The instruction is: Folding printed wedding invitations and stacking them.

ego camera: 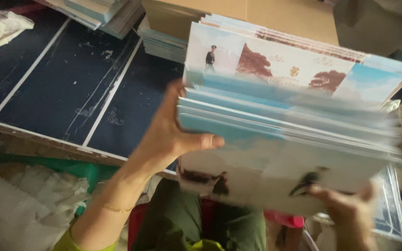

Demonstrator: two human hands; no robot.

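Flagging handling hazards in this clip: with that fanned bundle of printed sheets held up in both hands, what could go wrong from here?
1. The stack of printed sheets is splayed, so loose sheets might slide out.
2. The left hand steadies one edge and the right hand supports only a bottom corner; that grip looks thin, so the stack could tip.
3. Dropped sheets may land on the dark board or on the clutter below.
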